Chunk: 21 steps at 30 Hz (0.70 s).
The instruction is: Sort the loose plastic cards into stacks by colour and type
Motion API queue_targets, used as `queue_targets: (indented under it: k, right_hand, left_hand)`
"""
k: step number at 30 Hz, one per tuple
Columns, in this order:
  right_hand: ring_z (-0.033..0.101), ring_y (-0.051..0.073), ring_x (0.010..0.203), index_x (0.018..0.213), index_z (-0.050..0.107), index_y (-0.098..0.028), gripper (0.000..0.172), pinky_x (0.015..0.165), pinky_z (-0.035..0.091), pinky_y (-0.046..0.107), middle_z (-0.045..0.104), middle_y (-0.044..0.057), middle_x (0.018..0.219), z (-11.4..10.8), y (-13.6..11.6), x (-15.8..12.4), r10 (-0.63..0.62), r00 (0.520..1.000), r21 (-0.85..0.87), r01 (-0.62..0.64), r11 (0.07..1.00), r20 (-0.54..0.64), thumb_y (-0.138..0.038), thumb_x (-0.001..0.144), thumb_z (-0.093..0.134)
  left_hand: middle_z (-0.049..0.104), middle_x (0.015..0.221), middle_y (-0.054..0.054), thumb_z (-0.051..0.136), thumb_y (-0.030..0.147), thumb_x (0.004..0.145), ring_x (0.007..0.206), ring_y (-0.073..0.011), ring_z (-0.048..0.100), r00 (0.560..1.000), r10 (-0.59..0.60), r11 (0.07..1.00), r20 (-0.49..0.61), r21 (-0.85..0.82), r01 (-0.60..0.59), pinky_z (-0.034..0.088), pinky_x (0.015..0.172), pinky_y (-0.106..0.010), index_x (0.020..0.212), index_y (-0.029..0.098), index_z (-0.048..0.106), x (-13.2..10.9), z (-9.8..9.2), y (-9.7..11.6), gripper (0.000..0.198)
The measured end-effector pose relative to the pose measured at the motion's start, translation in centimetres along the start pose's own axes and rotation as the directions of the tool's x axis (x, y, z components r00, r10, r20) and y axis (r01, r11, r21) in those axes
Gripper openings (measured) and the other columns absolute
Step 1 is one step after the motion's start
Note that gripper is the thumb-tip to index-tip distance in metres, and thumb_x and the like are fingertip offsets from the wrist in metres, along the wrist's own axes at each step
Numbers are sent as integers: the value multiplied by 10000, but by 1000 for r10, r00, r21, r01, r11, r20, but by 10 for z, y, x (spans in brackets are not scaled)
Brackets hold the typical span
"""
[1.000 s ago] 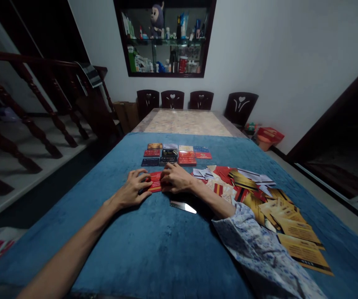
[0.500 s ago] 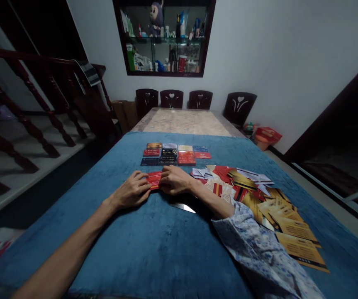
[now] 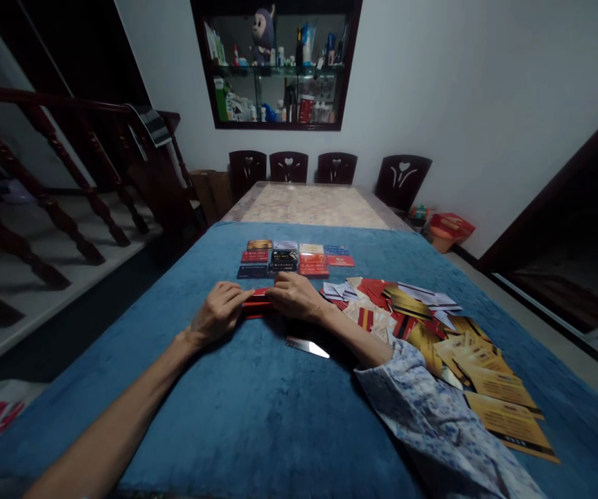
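Over the cloth (image 3: 215, 409): a red card (image 3: 258, 307) is held; whether it is bent or tilted cannot be told.
Left hand (image 3: 219, 308): fingers are clamped on the card's left end.
Right hand (image 3: 297, 298): fingers are clamped on its right end.
Blade (image 3: 310, 347): skin could be nicked if the right wrist is lowered.
Card rows (image 3: 284, 255): could be knocked askew if the knuckles are pushed forward.

Blue sweeps right across the cloth (image 3: 226, 430); on it blazes the red card (image 3: 258, 303); gold papers (image 3: 511, 425) flash black bands at the cloth's right side; over the cloth comes a pale sleeve (image 3: 423, 409), sprinkled with blue floral print; beyond the cloth, mottled beige tabletop (image 3: 309, 204), bordered grey; then dark brown chairs (image 3: 402, 181)!
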State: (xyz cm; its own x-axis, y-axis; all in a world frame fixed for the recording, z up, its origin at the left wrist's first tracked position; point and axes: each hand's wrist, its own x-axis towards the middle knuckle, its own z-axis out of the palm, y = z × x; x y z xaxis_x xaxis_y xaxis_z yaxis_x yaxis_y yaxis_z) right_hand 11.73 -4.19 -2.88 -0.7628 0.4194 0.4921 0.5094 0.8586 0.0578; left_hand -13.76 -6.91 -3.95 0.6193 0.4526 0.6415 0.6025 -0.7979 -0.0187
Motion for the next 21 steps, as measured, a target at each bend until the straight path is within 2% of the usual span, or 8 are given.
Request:
queue_targets:
  k: [2, 5, 10, 17, 21]
  right_hand:
    - [552, 201, 889, 1049, 701, -194, 235, 766, 404, 310, 733, 82, 899, 3, 1, 0, 65, 998, 25, -64, 998, -25, -209, 1005, 471]
    - [555, 212, 949, 1206, 657, -194, 279, 815, 428, 322, 742, 88, 1041, 8, 2, -1, 137, 991, 70, -136, 988, -10, -166, 965, 521]
    - [532, 230, 954, 1236, 648, -202, 323, 818, 423, 338, 732, 86, 1050, 9, -1, -1, 188, 978, 79, -195, 978, 90, -132, 938, 545]
    - [503, 252, 1024, 1322, 610, -165, 432, 872, 434, 360, 661, 126, 1121, 7, -6, 2, 251, 958, 39, -258, 965, 136, -119, 896, 557]
    - [502, 263, 1068, 1401, 553, -188, 511, 889, 430, 373, 636, 129, 1174, 2, -12, 1, 261, 947, 16, -269, 963, 190, -176, 892, 587]
  left_hand:
    - [723, 993, -92, 452, 136, 951, 947, -232, 636, 997, -77, 997, -27, -24, 76, 508, 870, -417, 1248, 203, 652, 0, 1, 2, 365]
    - [716, 972, -72, 455, 140, 956, 895, -214, 629, 991, -134, 987, -10, -90, 132, 495, 856, -388, 1239, 210, 651, 0, 4, 6, 351]
    - [714, 1000, -64, 473, 129, 930, 923, -220, 622, 986, -161, 979, 36, -123, 165, 479, 874, -382, 1233, 209, 634, -1, 9, 7, 352]
    - [633, 968, -64, 529, 173, 875, 927, -250, 571, 953, -255, 965, 161, -17, 262, 458, 849, -407, 1350, 228, 570, -4, 8, 5, 480]
    - [611, 1013, -68, 517, 172, 866, 952, -250, 564, 936, -305, 951, 178, 11, 308, 455, 890, -425, 1369, 238, 551, -5, 10, 6, 508]
